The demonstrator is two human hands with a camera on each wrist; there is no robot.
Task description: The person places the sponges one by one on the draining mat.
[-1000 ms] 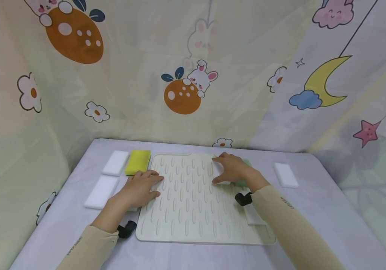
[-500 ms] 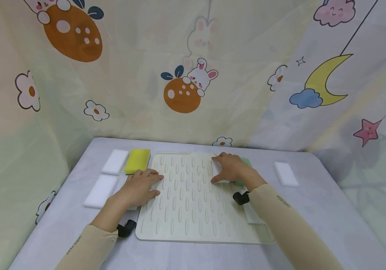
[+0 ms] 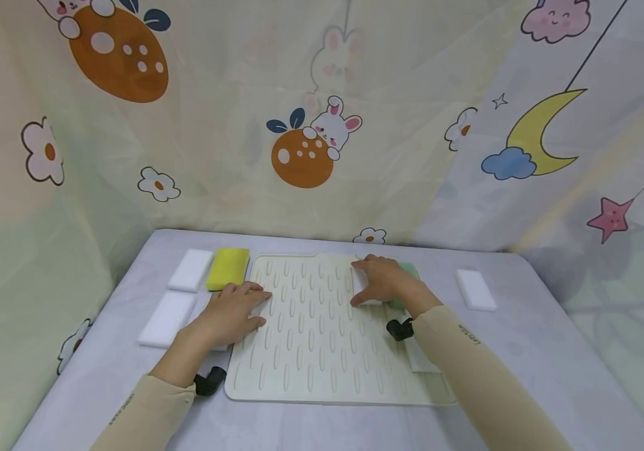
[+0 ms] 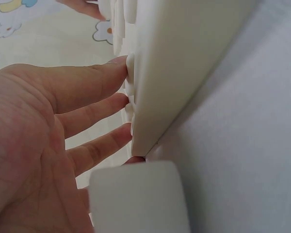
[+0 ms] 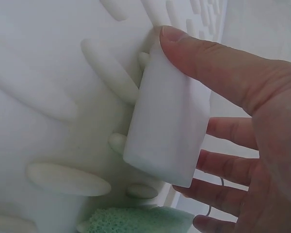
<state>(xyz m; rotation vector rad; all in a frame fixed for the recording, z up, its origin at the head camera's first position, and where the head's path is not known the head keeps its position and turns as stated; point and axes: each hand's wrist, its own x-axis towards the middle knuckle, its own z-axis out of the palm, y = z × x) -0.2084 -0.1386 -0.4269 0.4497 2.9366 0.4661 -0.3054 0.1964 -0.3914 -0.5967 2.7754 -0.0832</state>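
A cream ridged mat [image 3: 311,326] lies on the table. My left hand [image 3: 232,316] rests at its left edge with fingers spread; in the left wrist view thumb and fingertips touch the ridges. Near the mat's far right part, my right hand [image 3: 386,280] holds a white sponge [image 5: 167,111] between thumb and fingers. The right wrist view shows that sponge tilted against the ridges. A green sponge [image 5: 140,221] sits on the mat beside it, partly hidden by the hand in the head view. Another white sponge [image 3: 420,357] lies at the mat's right side, partly under the sleeve.
Left of the mat are a yellow sponge [image 3: 228,269] and two white sponges, one farther back [image 3: 190,270] and one nearer [image 3: 166,320]. A white block [image 4: 138,196] shows close below the left hand. One more white sponge [image 3: 475,289] lies far right. Printed fabric [image 3: 215,125] hangs behind.
The head view has shifted slightly, and the right forearm has edged a little to the left. Both hands keep their places, and the white sponge stays in the right hand.
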